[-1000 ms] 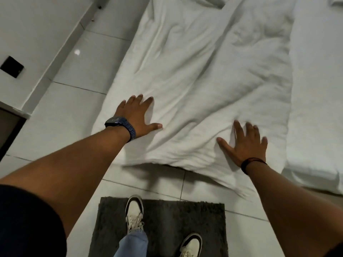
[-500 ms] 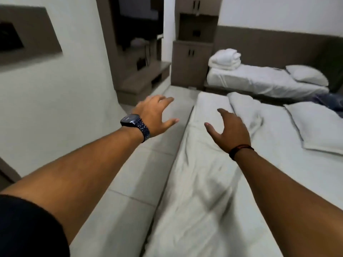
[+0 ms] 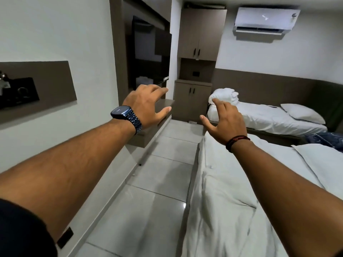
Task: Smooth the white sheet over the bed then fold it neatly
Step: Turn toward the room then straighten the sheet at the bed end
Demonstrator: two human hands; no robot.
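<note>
We have lifted both hands, left hand [image 3: 146, 106] and right hand [image 3: 225, 123], off the white sheet [image 3: 219, 210]; fingers spread, released, sheet below them still wrinkled.

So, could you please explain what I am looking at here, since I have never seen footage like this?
There is no machine: a person wears a camera on the head, so you see their own arms reaching forward. The left hand, with a watch, and the right hand are open in the air and hold nothing. Below the right arm lies the rumpled white sheet on the near bed. A second bed with folded towels stands behind.
</note>
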